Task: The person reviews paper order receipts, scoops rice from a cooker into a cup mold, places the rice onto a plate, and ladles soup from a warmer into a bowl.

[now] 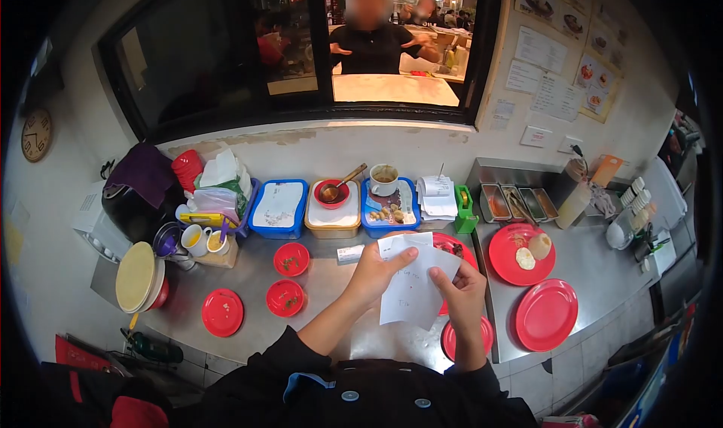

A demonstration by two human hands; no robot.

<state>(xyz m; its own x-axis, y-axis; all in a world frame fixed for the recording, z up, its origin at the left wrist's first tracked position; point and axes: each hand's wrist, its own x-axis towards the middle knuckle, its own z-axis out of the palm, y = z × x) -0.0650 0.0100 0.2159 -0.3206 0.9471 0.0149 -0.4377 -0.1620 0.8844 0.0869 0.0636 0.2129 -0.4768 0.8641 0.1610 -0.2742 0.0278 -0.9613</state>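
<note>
Both my hands hold white paper order slips (pixel 407 296) above the steel counter. The slips overlap, and a few handwritten marks show on the front one. My left hand (pixel 379 270) pinches their left side with the thumb on top. On the right edge, my right hand (pixel 462 286) grips with its thumb across the paper. Behind the slips, a red plate (pixel 468 256) with some dark food is partly hidden. Another red plate (pixel 486 337) lies under my right wrist. A small white printed slip (pixel 349 255) rests on the counter beside my left hand.
Two red bowls (pixel 291 259) and a small red plate (pixel 223 313) stand to the left. Lidded tubs (pixel 278 209) line the wall. At right are a red plate with food (pixel 522 255) and another red plate (pixel 547 315). A person (pixel 369 51) stands beyond the window.
</note>
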